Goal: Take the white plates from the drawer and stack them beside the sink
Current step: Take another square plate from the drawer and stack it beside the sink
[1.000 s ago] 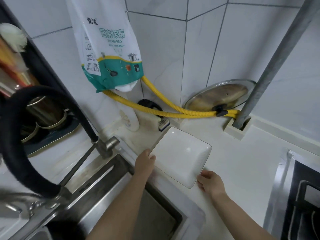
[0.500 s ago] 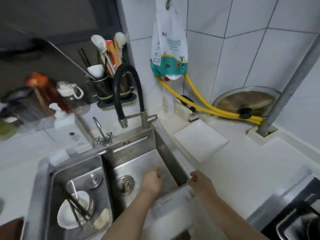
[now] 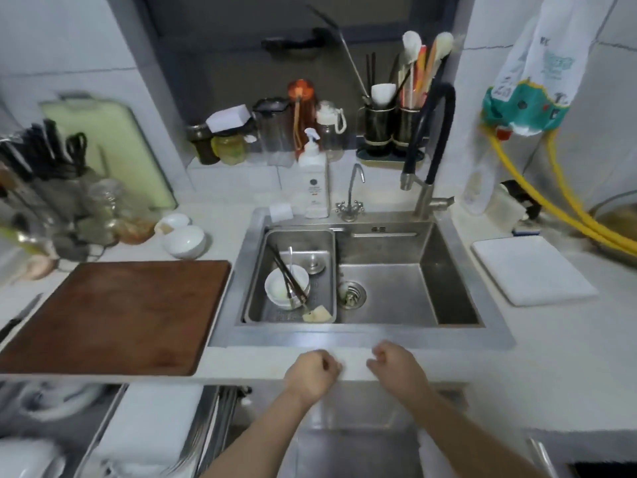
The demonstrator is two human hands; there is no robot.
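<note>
A white square plate (image 3: 532, 269) lies flat on the counter just right of the steel sink (image 3: 462, 270). The open drawer (image 3: 103, 432) shows at the lower left under the counter, with a white square plate (image 3: 155, 422) in its rack and round white dishes (image 3: 51, 401) further left, all blurred. My left hand (image 3: 310, 374) and my right hand (image 3: 400, 369) hover side by side over the counter's front edge before the sink. Both have loosely curled fingers and hold nothing.
A brown cutting board (image 3: 117, 312) covers the counter left of the sink. The sink's left basin (image 3: 258, 270) holds bowls and chopsticks. A black tap (image 3: 431, 139), soap bottle (image 3: 315, 181), utensil holders and jars line the back. Yellow hoses (image 3: 579, 208) and a pan lid stand at right.
Both hands let go of the plate, left it beside the sink and drew back to the counter's front edge. The view swung left and down, bringing the open drawer into sight.
</note>
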